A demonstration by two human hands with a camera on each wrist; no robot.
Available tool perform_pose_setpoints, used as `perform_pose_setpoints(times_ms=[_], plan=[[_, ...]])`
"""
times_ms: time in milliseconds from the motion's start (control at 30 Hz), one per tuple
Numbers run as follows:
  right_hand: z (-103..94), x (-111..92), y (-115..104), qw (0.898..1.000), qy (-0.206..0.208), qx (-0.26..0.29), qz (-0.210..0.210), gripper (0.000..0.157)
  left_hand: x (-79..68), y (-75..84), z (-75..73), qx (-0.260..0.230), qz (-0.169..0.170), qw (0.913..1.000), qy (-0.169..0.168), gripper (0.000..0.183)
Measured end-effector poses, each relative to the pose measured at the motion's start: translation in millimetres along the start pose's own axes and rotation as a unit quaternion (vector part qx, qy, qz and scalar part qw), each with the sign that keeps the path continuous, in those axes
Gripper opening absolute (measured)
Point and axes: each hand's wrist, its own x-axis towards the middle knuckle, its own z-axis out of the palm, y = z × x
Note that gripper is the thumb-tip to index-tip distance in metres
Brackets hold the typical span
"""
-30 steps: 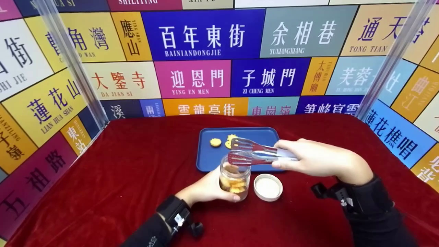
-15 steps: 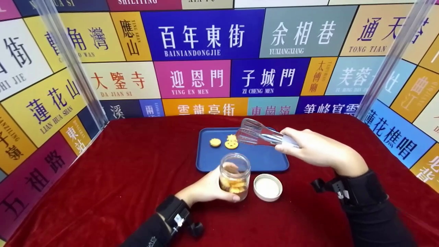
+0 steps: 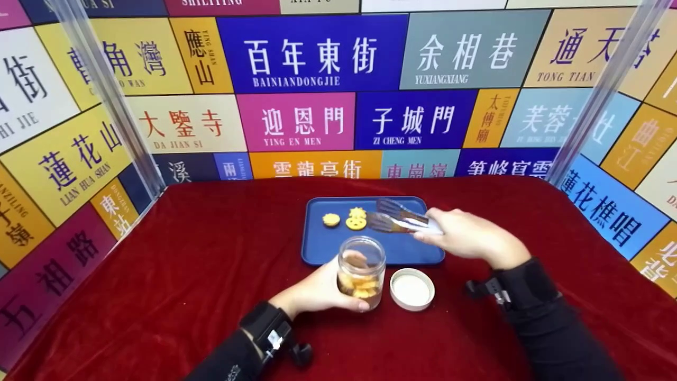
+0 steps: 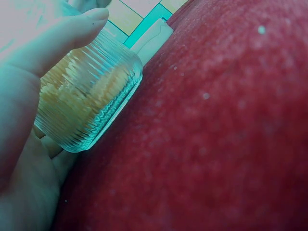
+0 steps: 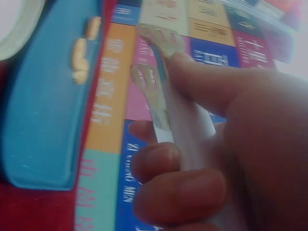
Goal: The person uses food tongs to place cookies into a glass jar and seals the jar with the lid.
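Fingers and thumb of my left hand (image 3: 314, 291) wrap around an open glass jar (image 3: 372, 267) standing on the red cloth. Yellowish biscuits (image 3: 365, 287) fill its lower part; the left wrist view shows the jar's ribbed glass wall (image 4: 113, 55). My right hand (image 3: 473, 235) grips clear-ended tongs (image 3: 404, 218) with a pale handle, above the right half of the blue tray (image 3: 323, 248). The tongs' two slotted ends (image 5: 166, 41) stand apart, and I see nothing between them. On the tray lie a biscuit (image 3: 331, 219) at left and two touching biscuits, one round (image 3: 356, 223) and one flower-shaped (image 3: 357, 212).
A round cream lid (image 3: 412, 289) lies on the cloth, right of the jar and in front of the tray. Red cloth (image 3: 211, 254) covers the table. Behind it rises a wall of coloured name panels (image 3: 312, 53), with clear posts (image 3: 597, 100) at both back corners.
My right hand has lifted the tongs from over the jar's mouth, up and away to the right, then lowered them over the tray. My left hand and the jar have stayed put.
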Motion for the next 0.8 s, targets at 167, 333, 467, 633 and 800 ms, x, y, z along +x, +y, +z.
perform_pose_setpoints(times_ms=[167,333,467,633,800], plan=[[17.7,12,2,1.000,-0.020,-0.021,0.001,0.042,0.1,0.8,0.3,-0.005,0.009,0.9999,-0.001,0.077],[30.1,29,4,0.999,-0.036,-0.031,0.012,0.047,-0.3,-0.4,-0.1,-0.002,0.012,0.9999,0.002,0.078],[35.3,42,6,0.998,-0.046,-0.036,0.023,0.047,-0.4,-0.9,0.6,-0.005,0.015,0.9999,0.000,0.078],[37.5,53,7,0.997,-0.056,-0.040,0.031,0.053,-0.7,-0.8,0.3,-0.009,0.014,0.9999,-0.001,0.079],[38.3,60,6,0.996,-0.069,-0.050,0.035,0.057,-1.1,0.8,-0.6,-0.004,0.006,1.0000,0.000,0.078]])
